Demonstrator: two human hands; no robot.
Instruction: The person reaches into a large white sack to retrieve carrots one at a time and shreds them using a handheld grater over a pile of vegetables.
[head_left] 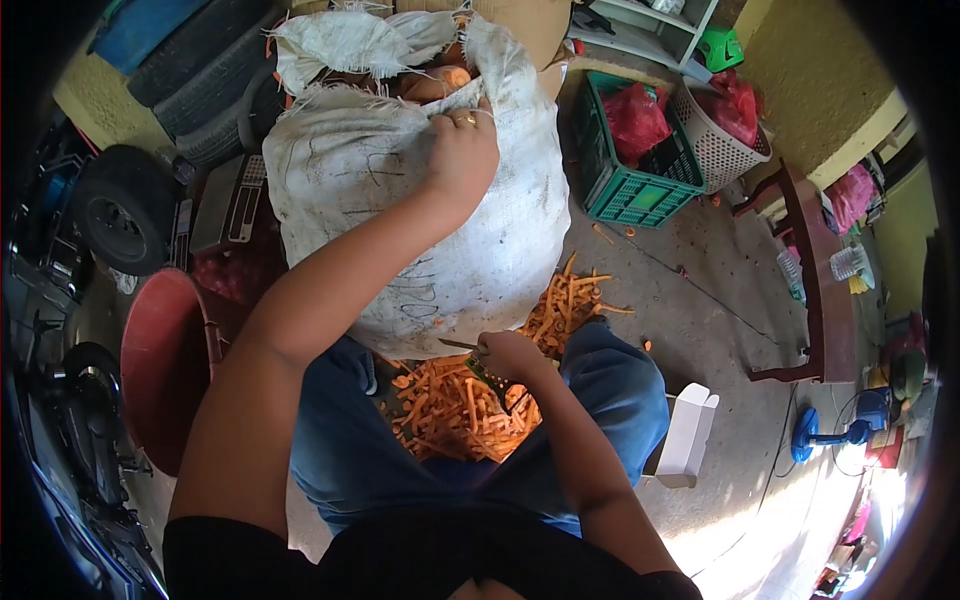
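A big white woven sack [330, 190] stands upright in front of me, with carrots [445, 82] showing in its torn-edged mouth. My left hand [465, 150] reaches up to that mouth, its fingers closed on the sack's edge; the fingertips are partly hidden. Low, near the foot of the sack, my right hand [510, 357] grips a knife [458, 344], its narrow blade pointing left. Below it, between my knees, lies a heap of thin orange carrot pieces [465, 405], spreading to the right of the sack. Something dark with yellow-green spots hangs under the right hand, too obscured to name.
To the left are a red tub [160, 370], a scale [228, 205] and stacked tires [200, 70]. On the right stand a green crate [640, 195], a white basket [745, 165] and a dark red wooden frame [825, 290]. An open white box [688, 435] lies by my right knee.
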